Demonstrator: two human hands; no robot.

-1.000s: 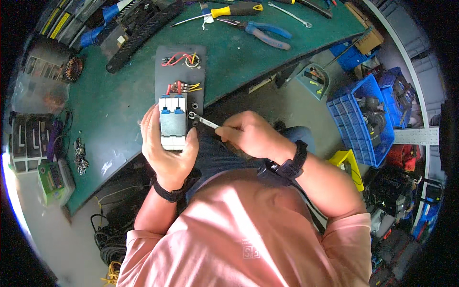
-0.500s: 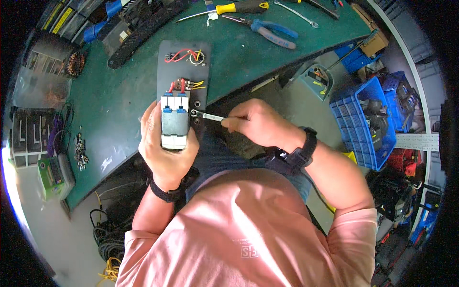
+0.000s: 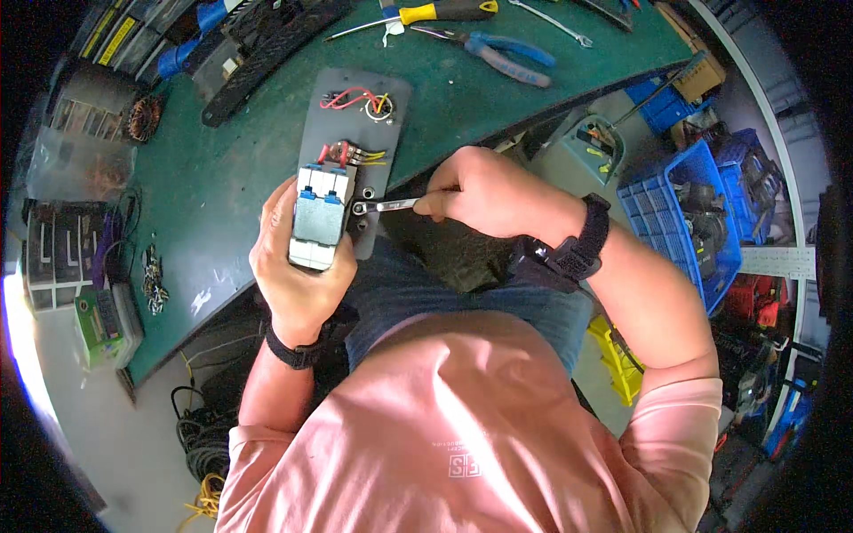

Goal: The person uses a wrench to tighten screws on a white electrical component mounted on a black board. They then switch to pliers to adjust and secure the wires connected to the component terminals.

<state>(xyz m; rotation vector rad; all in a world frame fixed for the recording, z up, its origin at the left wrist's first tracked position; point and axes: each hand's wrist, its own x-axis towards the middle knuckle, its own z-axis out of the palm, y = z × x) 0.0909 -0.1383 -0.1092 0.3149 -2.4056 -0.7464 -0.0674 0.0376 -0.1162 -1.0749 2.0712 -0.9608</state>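
Note:
My left hand [image 3: 298,275] is closed around a white breaker-like module [image 3: 318,229] with blue tabs, mounted on a grey plate [image 3: 342,129] that juts past the bench's edge. Red and yellow wires [image 3: 355,153] rise above the module, with more wires [image 3: 364,102] near the plate's top. My right hand [image 3: 471,195] pinches a silver wrench [image 3: 395,205]; its ring end lies against the plate just right of the module, near round holes or fittings, though exactly what it encircles is hard to make out.
The green bench [image 3: 204,222] holds a screwdriver [image 3: 418,14], pliers [image 3: 506,58], a spanner [image 3: 555,27], a long dark bar [image 3: 258,71], parts organisers [image 3: 67,249] and small hardware [image 3: 153,280]. Blue crates [image 3: 675,222] and a yellow container [image 3: 613,355] stand at the right, cables [image 3: 204,449] below left.
My right hand has moved up, swinging the wrench from slanting down-right to nearly level. The plate and module have tilted clockwise, and my left hand has shifted slightly left with them.

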